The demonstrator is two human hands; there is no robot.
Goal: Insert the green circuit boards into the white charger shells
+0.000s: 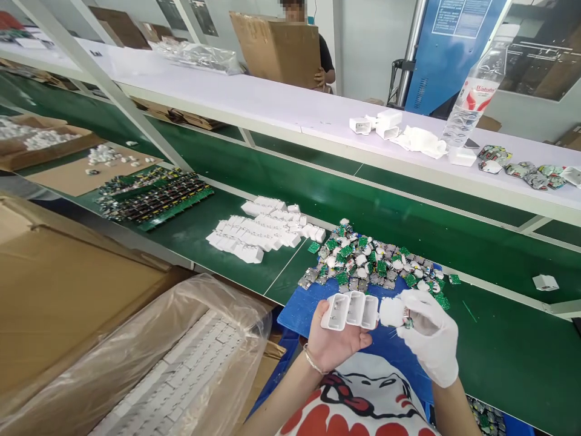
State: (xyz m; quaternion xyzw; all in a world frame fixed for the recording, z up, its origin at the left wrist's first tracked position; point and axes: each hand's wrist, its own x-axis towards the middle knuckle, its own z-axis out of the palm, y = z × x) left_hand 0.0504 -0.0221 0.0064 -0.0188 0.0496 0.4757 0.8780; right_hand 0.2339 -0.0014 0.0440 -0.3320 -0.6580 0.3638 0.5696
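Note:
My left hand [333, 342] is bare, palm up, and holds a row of three white plastic shells [350, 310] side by side over the blue mat [299, 309]. My right hand [431, 339] wears a white glove and pinches a small white shell with a circuit part [396, 313], right beside the row. Just beyond both hands lies a heap of small green circuit boards and white parts [372, 261] on the green table [499, 339]. Left of the heap sits a stack of white shells [263, 233].
A plastic-lined carton of white shells [181, 375] stands at my lower left beside brown boxes. Trays of green boards [149, 197] lie further left. On the white shelf [254, 100] stand a water bottle [472, 97] and loose parts. A person behind it holds a cardboard box [279, 48].

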